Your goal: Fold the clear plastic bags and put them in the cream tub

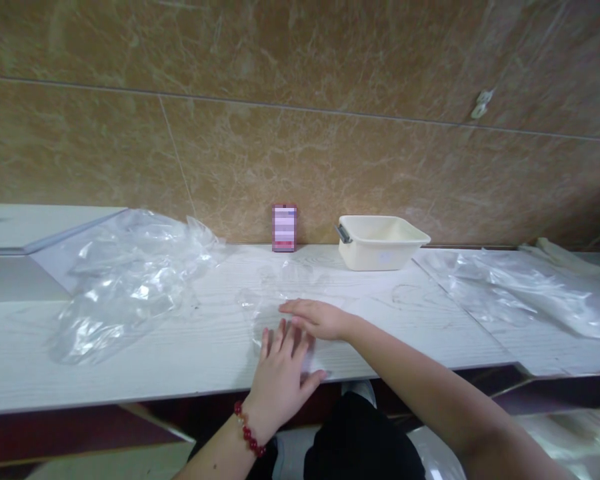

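Observation:
A clear plastic bag or sheet [254, 315] lies flat on the white wood-grain tabletop [200, 353], near its front edge; its outline is hard to make out. Spread over its lower part is my left hand [284, 377], palm down with the fingers apart and a red bead bracelet [248, 430] at the wrist. My right hand [321, 319] rests just beyond the left fingertips, its fingers stretched out toward the left. Neither hand shows anything gripped. Whether the two hands touch each other I cannot tell.
A crumpled heap of clear plastic bags [130, 280] lies at left, beside a white box [45, 230]. Against the marbled wall stand a phone [285, 229] and a cream plastic bin [377, 257] with a grey handle. More clear plastic [520, 293] covers the right side.

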The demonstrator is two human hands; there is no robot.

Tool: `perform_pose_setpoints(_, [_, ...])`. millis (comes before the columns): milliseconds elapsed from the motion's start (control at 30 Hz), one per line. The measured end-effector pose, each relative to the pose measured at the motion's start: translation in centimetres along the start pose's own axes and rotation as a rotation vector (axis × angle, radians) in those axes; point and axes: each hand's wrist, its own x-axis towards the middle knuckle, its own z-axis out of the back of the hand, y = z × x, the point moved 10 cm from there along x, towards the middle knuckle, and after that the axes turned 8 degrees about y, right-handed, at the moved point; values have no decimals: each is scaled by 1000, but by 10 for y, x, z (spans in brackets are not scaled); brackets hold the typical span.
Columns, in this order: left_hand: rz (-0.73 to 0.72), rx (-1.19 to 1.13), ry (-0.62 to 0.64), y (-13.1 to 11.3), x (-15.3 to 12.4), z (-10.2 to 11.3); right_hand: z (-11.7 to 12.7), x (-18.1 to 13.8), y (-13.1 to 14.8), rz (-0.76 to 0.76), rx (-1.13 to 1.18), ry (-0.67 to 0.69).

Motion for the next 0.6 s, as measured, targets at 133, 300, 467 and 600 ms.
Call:
perform_pose_setpoints(133, [33, -4, 48, 3, -2, -8, -23, 21, -11, -10, -63, 140])
perform_pose_setpoints(300, [56, -36, 80, 5, -4, -11, -19, 34, -54, -116, -233, 164])
perform_pose_setpoints(467, [53, -46, 106, 5, -3, -11, -3, 50, -104, -261, -288, 179])
perform_pose_setpoints(600, [48, -54, 118, 3, -4, -11, 7, 57, -130, -311, -294, 146])
